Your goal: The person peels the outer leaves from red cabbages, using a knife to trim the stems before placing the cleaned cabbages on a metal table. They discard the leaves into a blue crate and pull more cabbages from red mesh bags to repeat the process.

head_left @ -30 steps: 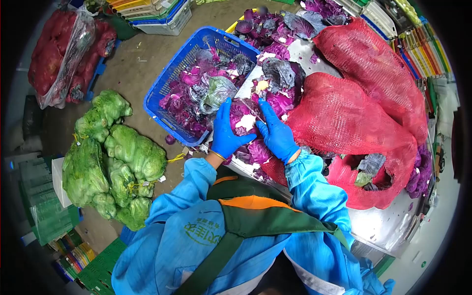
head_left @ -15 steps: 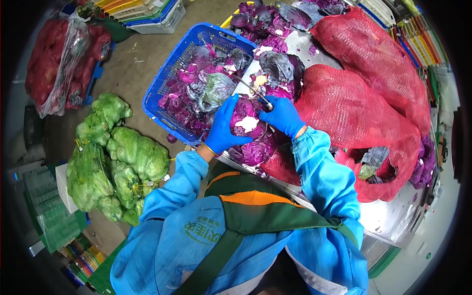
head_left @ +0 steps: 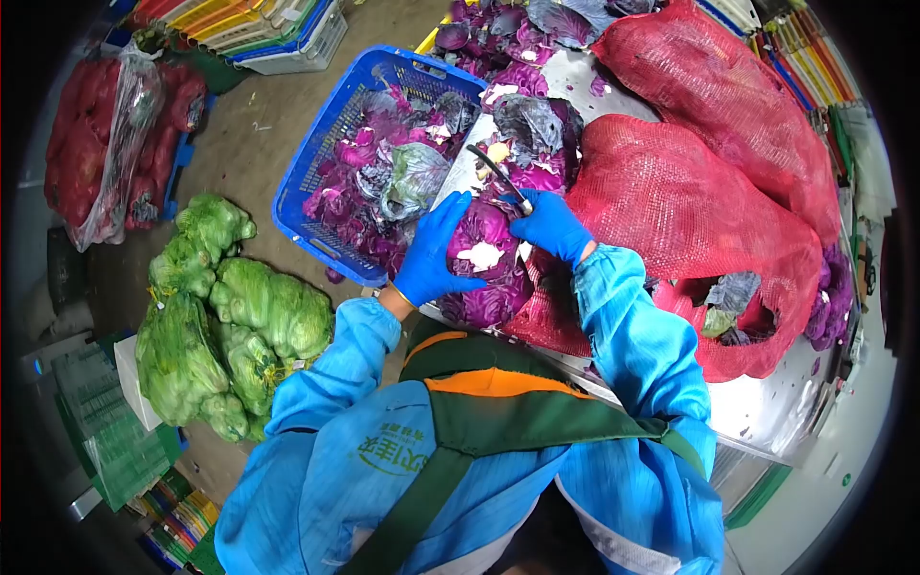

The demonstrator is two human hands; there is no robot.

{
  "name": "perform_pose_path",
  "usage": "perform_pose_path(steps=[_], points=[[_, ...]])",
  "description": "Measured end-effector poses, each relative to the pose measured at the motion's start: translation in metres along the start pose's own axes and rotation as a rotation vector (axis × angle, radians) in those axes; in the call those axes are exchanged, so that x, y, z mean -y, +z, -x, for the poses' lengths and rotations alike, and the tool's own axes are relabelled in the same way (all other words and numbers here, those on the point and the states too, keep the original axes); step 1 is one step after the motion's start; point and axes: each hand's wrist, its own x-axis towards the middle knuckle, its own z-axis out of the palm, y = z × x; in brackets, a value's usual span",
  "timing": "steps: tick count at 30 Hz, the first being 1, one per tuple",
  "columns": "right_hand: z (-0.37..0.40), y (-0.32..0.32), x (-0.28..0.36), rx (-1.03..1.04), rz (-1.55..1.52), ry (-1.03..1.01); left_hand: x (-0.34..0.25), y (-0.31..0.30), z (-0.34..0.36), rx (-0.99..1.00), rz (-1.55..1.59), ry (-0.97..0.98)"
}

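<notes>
My left hand, in a blue glove, is closed around the left side of a red cabbage. A white cut patch shows on that cabbage's upper side. At its right, my right hand, also gloved in blue, grips a knife by the handle. Its dark, narrow blade points up and left over the cabbage, clear of my left fingers. Another red cabbage lies just below, towards my body. Beyond the knife sits a cabbage with dark outer leaves.
Left of my hands is a blue basket full of purple leaves. Red mesh sacks lie on the metal table at right. Green vegetables in net bags rest on the floor, and stacked crates stand behind.
The knife blade has turned slightly in my right hand and now looks darker and broader. Both hands keep their places at the cabbage, while the whole view has shifted a little.
</notes>
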Motion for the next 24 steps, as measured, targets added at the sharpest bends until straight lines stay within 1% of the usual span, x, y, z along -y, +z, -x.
perform_pose_path(steps=[1,3,4,6,7,8,9,10,11,12,13,15,17,18,19,20,21,23,24], points=[[-0.002,0.002,-0.009,-0.003,0.0,-0.001,-0.002,0.0,0.0,0.0,-0.02,0.001],[-0.007,0.007,-0.027,-0.135,0.116,-0.035,-0.003,0.001,0.001,0.0,-0.04,-0.001],[-0.01,0.008,-0.033,-0.135,0.116,-0.035,-0.002,0.001,0.001,-0.002,-0.04,0.009],[-0.019,0.01,-0.041,-0.25,0.038,0.058,0.0,0.001,0.006,0.001,-0.04,0.016],[-0.025,0.012,-0.047,-0.251,0.033,0.063,0.001,0.0,0.008,0.011,-0.025,0.038],[-0.034,0.013,-0.056,-0.301,0.009,0.071,0.003,-0.001,0.01,0.017,-0.009,0.063],[-0.042,0.01,-0.057,-0.349,-0.012,0.076,0.007,-0.001,0.013,0.017,-0.009,0.064],[-0.049,0.01,-0.057,-0.361,0.082,0.153,0.012,0.0,0.018,-0.02,0.05,0.082],[-0.051,0.011,-0.053,-0.362,0.08,0.152,0.016,0.0,0.023,-0.057,0.107,0.101],[-0.053,0.013,-0.049,-0.377,0.046,0.15,0.02,0.0,0.027,-0.081,0.192,0.033],[-0.054,0.015,-0.046,-0.391,0.013,0.15,0.024,0.003,0.03,-0.081,0.192,0.033],[-0.037,0.016,-0.021,-0.377,-0.026,0.135,0.026,0.005,0.033,-0.172,0.24,-0.015],[-0.013,0.021,0.001,-0.593,0.0,-0.174,0.032,0.006,0.035,-0.185,0.299,-0.05],[0.0,0.026,0.009,-0.588,0.001,-0.175,0.034,0.005,0.035,-0.218,0.342,-0.07],[0.014,0.032,0.015,-0.473,-0.091,-0.146,0.036,0.006,0.035,-0.251,0.386,-0.091],[0.023,0.035,0.019,-0.361,-0.185,-0.113,0.036,0.003,0.034,-0.258,0.314,-0.076],[0.028,0.036,0.021,-0.365,-0.186,-0.11,0.035,0.002,0.033,-0.253,0.316,-0.074],[0.034,0.036,0.023,0.041,-0.417,0.259,0.033,0.002,0.031,-0.276,0.471,-0.101],[0.027,0.034,0.011,0.071,-0.482,0.295,0.035,0.001,0.032,-0.265,0.46,-0.099]])
